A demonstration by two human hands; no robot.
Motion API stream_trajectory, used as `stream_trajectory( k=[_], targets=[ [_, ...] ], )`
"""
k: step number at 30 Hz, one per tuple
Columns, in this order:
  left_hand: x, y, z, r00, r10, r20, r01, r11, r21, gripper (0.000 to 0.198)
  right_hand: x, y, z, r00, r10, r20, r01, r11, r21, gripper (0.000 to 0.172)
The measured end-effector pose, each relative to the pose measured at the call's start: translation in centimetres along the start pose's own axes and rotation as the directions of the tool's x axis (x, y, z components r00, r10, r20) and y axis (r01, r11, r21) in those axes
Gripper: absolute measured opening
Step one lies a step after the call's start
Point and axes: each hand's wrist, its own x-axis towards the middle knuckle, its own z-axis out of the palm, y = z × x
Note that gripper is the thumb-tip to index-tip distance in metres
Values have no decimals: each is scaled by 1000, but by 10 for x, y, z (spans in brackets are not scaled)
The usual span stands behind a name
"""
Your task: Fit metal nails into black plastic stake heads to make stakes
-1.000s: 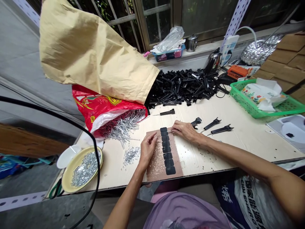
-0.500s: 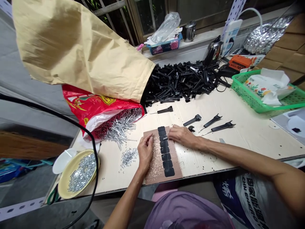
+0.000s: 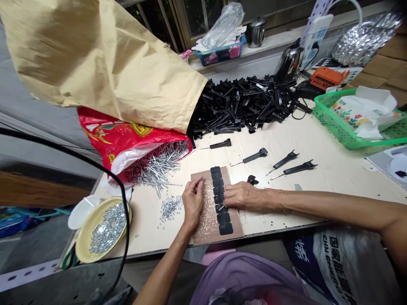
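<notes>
Grip of the right hand [image 3: 242, 196]: the fingers are bunched together at the right edge of a column of black pads [image 3: 226, 229], near the middle of the row. A small grey sliver [image 3: 221, 207] shows on the pads just beside those fingertips; whether the fingers are clamped on it, I cannot tell. The left hand [image 3: 193, 199] rests at the left edge of a brown board [image 3: 235, 217], its fingers curled and its thumb close to the forefinger, and what may be between them is hidden.

The column runs along the board from its far edge toward the near one, and pale flecks are scattered between it and the left hand. The board lies on the tabletop [image 3: 337, 173], at the side nearest the person.

Beyond the right hand lie black handles [image 3: 254, 156] with thin metal rods, and a small black piece [image 3: 252, 180] sits nearer the wrist. Left of the left hand is a loose heap of tiny metal bits [image 3: 171, 207]; farther left, a yellow bowl [image 3: 80, 245] holds more of them. Silver rods [image 3: 160, 167] spill from a red bag [image 3: 127, 131]. Behind everything spreads a big pile of black parts [image 3: 241, 106], with a green basket [image 3: 359, 144] to its right.
</notes>
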Motion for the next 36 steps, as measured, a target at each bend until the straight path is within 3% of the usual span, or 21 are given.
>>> stream_trajectory(
  k=[5, 11, 15, 20, 21, 24, 27, 29, 31, 34, 36],
  targets=[
    [1, 0, 1, 1000, 7, 7, -7, 1000, -24, 28, -4, 6, -3, 987, 142, -77, -137, 989, 60, 26],
    [1, 0, -1, 1000, 22, 14, -22, 999, 23, 30, 11, 29, -9, 983, 160, -91, -155, 986, 61, 23],
    [1, 0, -1, 1000, 21, 15, -21, 1000, 12, 30, 14, 14, -2, 975, 197, -101, -195, 980, 34, 25],
    [-1, -1, -3, 1000, 3, 18, -2, 1000, -27, 30, -8, -21, 3, 991, -58, 117, 50, 996, 75, 28],
    [-1, -1, -3, 1000, -2, 21, 3, 999, -32, 29, -16, -19, -2, 992, -36, 120, 28, 997, 70, 26],
    [-1, -1, -6, 999, -12, 33, 13, 999, -36, 29, -40, 5, -33, 979, 201, 43, -200, 979, -29, 28],
    [0, 0, -6, 999, -15, 30, 17, 999, -44, 28, -46, 33, -73, 960, 276, 51, -256, 935, -244, 29],
    [-1, 0, -4, 1000, -15, 21, 17, 998, -54, 28, -30, 46, -87, 957, 291, -12, -277, 895, -349, 31],
    [-3, 1, -3, 1000, -7, 8, 8, 999, -54, 28, 0, 58, -83, 950, 286, -125, -312, 866, -391, 32],
    [-5, -1, -12, 999, 29, -32, -30, 999, -26, 27, 55, 81, -49, 948, 233, -216, -304, 859, -412, 31],
    [-7, -7, -29, 994, 53, -100, -51, 998, 28, 26, 85, 98, -19, 949, 229, -217, -302, 855, -421, 29]
  ],
)
